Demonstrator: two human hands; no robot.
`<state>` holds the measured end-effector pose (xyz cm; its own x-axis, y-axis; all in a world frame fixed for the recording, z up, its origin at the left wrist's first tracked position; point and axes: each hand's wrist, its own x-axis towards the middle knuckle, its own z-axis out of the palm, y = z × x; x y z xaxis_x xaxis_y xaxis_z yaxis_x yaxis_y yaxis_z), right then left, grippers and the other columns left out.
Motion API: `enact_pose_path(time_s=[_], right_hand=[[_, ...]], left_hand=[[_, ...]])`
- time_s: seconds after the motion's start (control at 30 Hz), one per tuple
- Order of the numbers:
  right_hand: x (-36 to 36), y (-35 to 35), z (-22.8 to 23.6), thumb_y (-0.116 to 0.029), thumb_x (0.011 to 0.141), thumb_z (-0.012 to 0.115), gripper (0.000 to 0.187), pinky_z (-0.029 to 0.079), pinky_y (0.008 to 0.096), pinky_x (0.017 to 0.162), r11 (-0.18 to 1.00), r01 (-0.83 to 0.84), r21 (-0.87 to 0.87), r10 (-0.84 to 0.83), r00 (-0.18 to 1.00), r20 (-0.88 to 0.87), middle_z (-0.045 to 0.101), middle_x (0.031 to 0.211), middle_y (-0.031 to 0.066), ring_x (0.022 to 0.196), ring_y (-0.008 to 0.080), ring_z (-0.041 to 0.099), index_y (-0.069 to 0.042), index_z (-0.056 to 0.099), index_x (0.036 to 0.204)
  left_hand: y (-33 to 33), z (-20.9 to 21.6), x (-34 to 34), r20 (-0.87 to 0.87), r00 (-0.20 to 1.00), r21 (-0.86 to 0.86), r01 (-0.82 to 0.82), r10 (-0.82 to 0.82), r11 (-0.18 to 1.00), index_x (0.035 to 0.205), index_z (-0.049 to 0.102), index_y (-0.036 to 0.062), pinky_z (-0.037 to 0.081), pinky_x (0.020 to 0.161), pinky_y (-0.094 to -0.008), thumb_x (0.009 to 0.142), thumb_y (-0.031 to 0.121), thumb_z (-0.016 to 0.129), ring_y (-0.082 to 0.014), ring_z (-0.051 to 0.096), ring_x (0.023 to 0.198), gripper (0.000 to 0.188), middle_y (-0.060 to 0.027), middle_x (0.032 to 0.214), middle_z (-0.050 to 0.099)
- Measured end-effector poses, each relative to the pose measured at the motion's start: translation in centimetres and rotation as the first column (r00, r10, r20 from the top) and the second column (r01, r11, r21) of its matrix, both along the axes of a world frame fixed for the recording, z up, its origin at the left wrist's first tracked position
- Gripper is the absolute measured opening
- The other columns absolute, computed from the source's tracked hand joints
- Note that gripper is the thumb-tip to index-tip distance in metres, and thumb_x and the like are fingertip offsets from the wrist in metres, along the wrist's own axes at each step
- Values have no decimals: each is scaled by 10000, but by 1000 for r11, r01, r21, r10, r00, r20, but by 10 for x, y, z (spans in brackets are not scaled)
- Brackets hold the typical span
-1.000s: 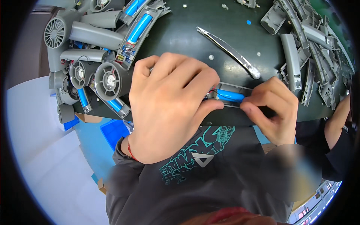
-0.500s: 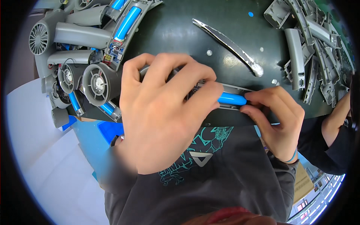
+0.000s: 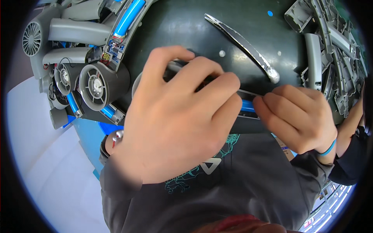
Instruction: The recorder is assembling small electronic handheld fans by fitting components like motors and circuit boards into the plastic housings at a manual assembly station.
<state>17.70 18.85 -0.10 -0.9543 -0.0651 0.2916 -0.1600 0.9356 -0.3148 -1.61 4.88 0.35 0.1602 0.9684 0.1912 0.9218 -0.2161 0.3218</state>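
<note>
A half-covered handheld fan (image 3: 171, 72) lies crosswise in front of my body, its round grey head mostly hidden under my left hand (image 3: 180, 114). The fingers of that hand are curled over the fan and grip it. A blue cylindrical battery (image 3: 248, 105) shows in the fan's open grey handle, between my two hands. My right hand (image 3: 297, 116) is closed at the handle's right end, thumb side hidden, with its fingertips on the battery end. Beyond the hands lies a long curved dark strip (image 3: 243, 44) with a whitish lump at one end.
Several grey fans (image 3: 95, 86) with exposed blue batteries and circuit boards pile up at the left. Grey handle shells (image 3: 313, 60) are heaped at the right. Small whitish bits (image 3: 222, 53) dot the dark table (image 3: 175, 25). Another person's arm (image 3: 351, 120) appears at the right edge.
My right hand has moved rightward and turned over, from a thumb-and-finger pinch to curled knuckles, covering the battery's end. My left hand has shifted slightly right over the fan.
</note>
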Motion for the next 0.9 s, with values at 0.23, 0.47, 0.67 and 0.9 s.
enact_pose_path(time_s=[0.23, 0.47, 0.67, 0.9], right_hand=[[-12, -2, 8, -75, 505, 663, 341, 453, 272, 458, 989, -89, 117, 77, 992, 104, 581, 796, 90, 634, 193, 560, 61, 653, 817], [-12, -24, 23, -125, 553, 649, 288, 413, 247, 475, 953, -42, 300, -22, 978, 207, 528, 804, 63, 671, 174, 541, 13, 639, 806], [-10, -26, 16, -92, 641, 677, 331, 507, 291, 538, 981, 81, 177, -123, 963, 238, 525, 858, 72, 709, 180, 590, 17, 635, 951], [-13, -19, 31, -9, 748, 748, 345, 511, 326, 552, 967, 198, -163, -164, 966, 199, 620, 894, 115, 679, 232, 634, 43, 671, 1080]], left_hand=[[10, 9, -8, 95, 991, -125, 107, -95, 986, 859, 671, 11, 466, 873, -390, 681, 104, 705, -237, 645, 880, 204, -56, 974, 684], [5, 14, 0, -25, 997, -107, 64, -67, 992, 898, 667, 4, 466, 942, -429, 697, 103, 701, -263, 650, 940, 226, -68, 1005, 683], [-9, 29, -32, -105, 994, 12, 28, -27, 1000, 1159, 700, 33, 434, 1025, -464, 670, 286, 797, -323, 612, 1182, 559, -109, 1229, 674], [-29, 16, -35, 257, 958, -119, -96, 124, 988, 1177, 666, -7, 472, 959, -425, 694, 166, 837, -360, 599, 1128, 540, -157, 1250, 625]])
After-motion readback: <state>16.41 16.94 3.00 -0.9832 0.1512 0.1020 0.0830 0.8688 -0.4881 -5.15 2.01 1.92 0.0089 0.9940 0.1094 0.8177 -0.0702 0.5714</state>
